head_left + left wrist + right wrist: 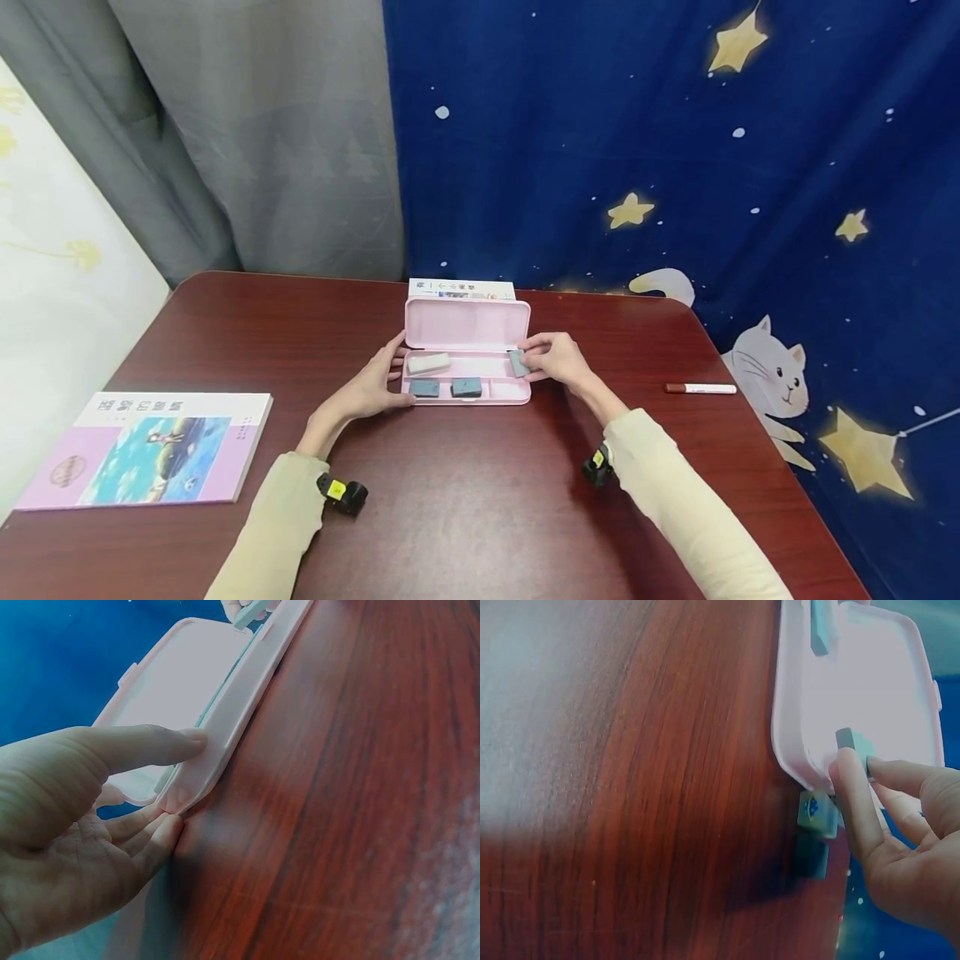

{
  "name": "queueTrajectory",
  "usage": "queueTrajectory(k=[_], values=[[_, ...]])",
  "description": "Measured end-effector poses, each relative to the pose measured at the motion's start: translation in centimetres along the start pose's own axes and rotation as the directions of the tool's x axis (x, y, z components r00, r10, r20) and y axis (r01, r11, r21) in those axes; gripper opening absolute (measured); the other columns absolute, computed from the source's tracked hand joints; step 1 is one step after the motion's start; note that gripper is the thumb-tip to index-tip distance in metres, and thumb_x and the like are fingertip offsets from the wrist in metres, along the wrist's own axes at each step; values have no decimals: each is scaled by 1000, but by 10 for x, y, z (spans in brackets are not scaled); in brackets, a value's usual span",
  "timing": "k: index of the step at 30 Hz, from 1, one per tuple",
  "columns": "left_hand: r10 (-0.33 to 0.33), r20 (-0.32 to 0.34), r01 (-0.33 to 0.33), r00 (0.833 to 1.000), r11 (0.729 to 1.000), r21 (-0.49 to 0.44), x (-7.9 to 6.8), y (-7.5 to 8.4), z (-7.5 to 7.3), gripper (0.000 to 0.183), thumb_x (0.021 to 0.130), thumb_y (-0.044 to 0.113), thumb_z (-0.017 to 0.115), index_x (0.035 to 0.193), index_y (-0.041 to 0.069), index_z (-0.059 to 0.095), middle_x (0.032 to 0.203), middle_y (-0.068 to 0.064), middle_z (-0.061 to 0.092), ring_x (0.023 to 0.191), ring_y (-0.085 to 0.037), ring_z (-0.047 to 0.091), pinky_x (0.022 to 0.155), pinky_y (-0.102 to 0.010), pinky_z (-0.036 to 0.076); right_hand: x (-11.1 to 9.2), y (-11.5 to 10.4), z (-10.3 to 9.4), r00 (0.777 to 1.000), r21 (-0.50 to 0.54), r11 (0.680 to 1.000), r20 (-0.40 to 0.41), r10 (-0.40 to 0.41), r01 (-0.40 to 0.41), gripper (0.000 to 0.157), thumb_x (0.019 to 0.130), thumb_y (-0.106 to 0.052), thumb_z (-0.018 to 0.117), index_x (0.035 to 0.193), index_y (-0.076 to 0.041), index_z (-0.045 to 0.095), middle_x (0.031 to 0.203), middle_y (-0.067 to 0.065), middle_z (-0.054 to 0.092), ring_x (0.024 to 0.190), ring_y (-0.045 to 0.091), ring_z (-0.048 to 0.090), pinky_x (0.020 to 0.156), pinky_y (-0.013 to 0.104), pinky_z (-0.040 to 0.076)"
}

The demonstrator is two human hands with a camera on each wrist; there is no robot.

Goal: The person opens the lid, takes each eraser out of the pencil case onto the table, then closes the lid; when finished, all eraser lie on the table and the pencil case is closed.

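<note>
A pink pencil case (pixel 504 402) lies on the table with its lid (pixel 467 323) raised at the back. My left hand (pixel 371 387) holds the case's left end, with the thumb (pixel 176 744) against its front side. At the right end, my right hand (pixel 558 360) pinches a grey-green block (pixel 859 742), apparently an eraser, between thumb and fingers over the case. Inside the case are a white block (pixel 428 364) at back left and two blue-grey blocks, one at front left (pixel 424 388) and one near the front middle (pixel 466 387).
Behind the lid stands a white printed box or book (pixel 461 288). A purple-and-white book (pixel 157 450) lies at the left of the table, and a brown-capped white marker (pixel 701 388) at the right. Small dark blocks (pixel 817 814) show beside the case in the right wrist view.
</note>
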State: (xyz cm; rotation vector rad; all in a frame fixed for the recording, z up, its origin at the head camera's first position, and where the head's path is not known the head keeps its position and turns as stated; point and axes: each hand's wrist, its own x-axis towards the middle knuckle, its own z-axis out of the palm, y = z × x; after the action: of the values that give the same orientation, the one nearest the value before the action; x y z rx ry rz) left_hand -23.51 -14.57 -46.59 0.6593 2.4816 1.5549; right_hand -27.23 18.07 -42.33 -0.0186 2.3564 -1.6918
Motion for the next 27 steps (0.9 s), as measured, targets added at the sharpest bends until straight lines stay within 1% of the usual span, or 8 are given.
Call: queueTrajectory(k=[3,6,12,15,20,27], values=[[-7,-2,7,1000,1000,0,1,2,0,109,73,-5,79,153,-1,6,138,-28,33,127,-40,38,106,-51,37,1,1,-6,999,64,997,7,38,-38,29,84,14,62,114,13,62,89,20,67,71,20,66,65,38,59],[-15,-2,15,1000,1000,-2,1,3,0,109,73,-6,79,153,1,6,139,-26,33,127,-39,37,107,-50,36,1,3,-11,999,95,994,-3,46,-46,29,85,15,60,114,14,61,89,20,67,71,20,65,65,37,59],[-26,8,25,1000,1000,8,1,2,1,110,73,-5,80,153,2,5,139,-25,32,128,-38,37,107,-50,36,2,12,-22,997,124,992,-63,38,-30,31,86,12,62,117,15,59,93,20,66,69,18,66,64,35,60],[-29,5,29,1000,1000,8,-1,2,1,110,73,-5,80,153,2,5,139,-26,32,128,-39,37,107,-50,36,2,16,-27,994,133,990,-92,55,-42,33,87,10,63,119,15,58,98,21,65,67,17,66,65,33,59],[-32,5,32,999,999,13,-3,2,-1,111,73,-5,80,153,1,5,139,-26,32,127,-39,37,107,-51,36,1,20,-38,991,161,985,-104,80,-63,35,88,10,61,122,16,56,103,21,62,67,16,66,67,32,59],[-31,11,31,999,999,16,0,4,0,110,73,-4,80,153,1,5,139,-26,32,128,-39,36,107,-51,36,-1,27,-55,986,168,982,-128,109,-87,35,90,8,59,124,15,55,101,18,61,68,14,67,68,31,59]])
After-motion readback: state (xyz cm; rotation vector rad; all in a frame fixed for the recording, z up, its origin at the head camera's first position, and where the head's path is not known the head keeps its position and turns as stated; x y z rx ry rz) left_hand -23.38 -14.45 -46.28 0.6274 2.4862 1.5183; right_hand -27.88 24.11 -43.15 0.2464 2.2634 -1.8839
